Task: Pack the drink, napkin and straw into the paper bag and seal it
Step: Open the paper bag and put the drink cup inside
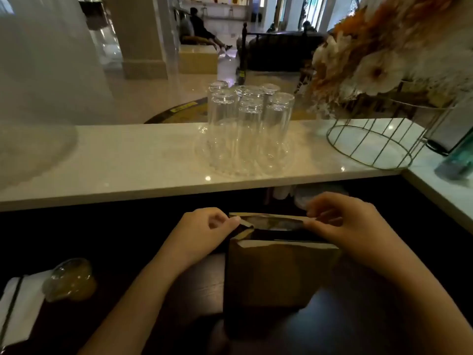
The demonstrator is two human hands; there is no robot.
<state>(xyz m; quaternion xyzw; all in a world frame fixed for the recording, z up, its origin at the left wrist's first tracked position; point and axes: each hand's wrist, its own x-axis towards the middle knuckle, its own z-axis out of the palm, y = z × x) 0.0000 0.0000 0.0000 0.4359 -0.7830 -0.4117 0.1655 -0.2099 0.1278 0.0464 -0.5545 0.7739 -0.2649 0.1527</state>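
Observation:
A brown paper bag stands upright on the dark lower counter in front of me, its mouth spread open at the top. My left hand pinches the left side of the bag's top edge. My right hand pinches the right side of that edge. At the lower left a drink in a clear plastic cup with a domed lid holds an orange-yellow liquid. Beside it lies a white napkin with a dark straw across it. The bag's inside is too dark to see into.
A white marble ledge runs across above the dark counter. On it stands a glass tray with several upturned glasses, a wire basket stand with dried flowers at right, and a glass dome at left. A teal bottle stands far right.

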